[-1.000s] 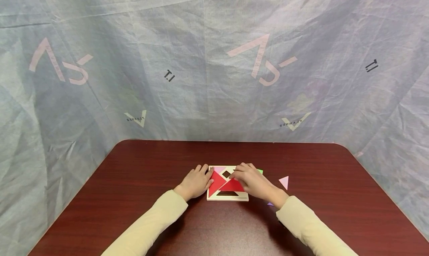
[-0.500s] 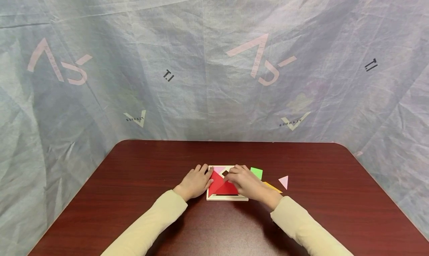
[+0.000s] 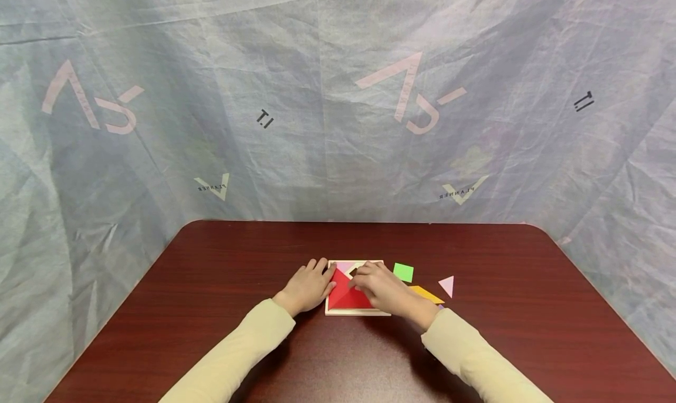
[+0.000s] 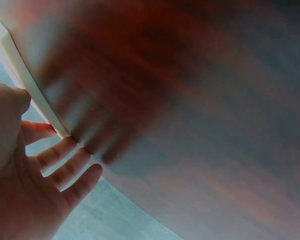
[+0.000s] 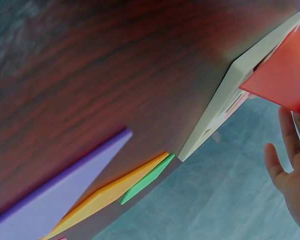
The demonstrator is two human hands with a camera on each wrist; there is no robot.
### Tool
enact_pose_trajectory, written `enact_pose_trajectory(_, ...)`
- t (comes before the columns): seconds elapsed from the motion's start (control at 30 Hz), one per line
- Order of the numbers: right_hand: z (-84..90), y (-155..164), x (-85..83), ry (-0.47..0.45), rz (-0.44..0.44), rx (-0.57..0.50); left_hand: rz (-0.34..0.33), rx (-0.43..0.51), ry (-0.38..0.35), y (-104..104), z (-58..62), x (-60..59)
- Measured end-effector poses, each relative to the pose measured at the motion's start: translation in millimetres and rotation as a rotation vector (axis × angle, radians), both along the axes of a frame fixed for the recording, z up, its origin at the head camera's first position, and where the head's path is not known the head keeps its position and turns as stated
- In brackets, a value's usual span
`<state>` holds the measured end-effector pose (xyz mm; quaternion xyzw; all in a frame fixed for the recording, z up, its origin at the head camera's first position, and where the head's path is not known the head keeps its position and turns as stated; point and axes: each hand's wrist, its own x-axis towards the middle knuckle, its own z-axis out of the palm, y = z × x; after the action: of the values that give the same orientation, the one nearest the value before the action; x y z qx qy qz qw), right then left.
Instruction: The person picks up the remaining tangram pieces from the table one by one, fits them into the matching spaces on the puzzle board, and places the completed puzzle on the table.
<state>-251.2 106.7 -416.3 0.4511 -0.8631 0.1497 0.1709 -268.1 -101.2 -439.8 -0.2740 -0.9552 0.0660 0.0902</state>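
Note:
A pale wooden puzzle tray (image 3: 355,313) lies at the table's middle, with a red triangle (image 3: 338,288) and a pink piece (image 3: 344,267) inside. My left hand (image 3: 308,285) lies flat on the table, its straight fingers (image 4: 65,150) against the tray's left rim (image 4: 25,82). My right hand (image 3: 380,287) arches over the tray and grips a second red triangle (image 5: 285,75) by its fingertips. That triangle sits tilted over the tray's rim (image 5: 225,100). Part of the tray's inside is hidden under the right hand (image 5: 290,175).
Loose pieces lie right of the tray: a green square (image 3: 403,272), an orange piece (image 3: 425,293), a pink triangle (image 3: 448,285) and a purple piece (image 5: 55,200) near my right wrist. The dark wooden table (image 3: 211,274) is walled in by grey sheeting (image 3: 338,127).
My right hand has drawn the red triangle leftward and down inside the tray, uncovering the green square and the orange piece. The left hand has stayed against the tray.

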Motion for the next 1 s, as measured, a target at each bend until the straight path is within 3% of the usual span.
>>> enact_pose_trajectory(0.77,-1.3,-3.3,-0.6,-0.022,0.004,0.016,-0.002,0.006,0.005,-0.1,-0.1,0.3)
enact_pose_trajectory(1.0,-3.9,-1.8,-0.6,-0.042,-0.05,0.061,-0.002,0.001,0.013,-0.4,-0.5,0.2)
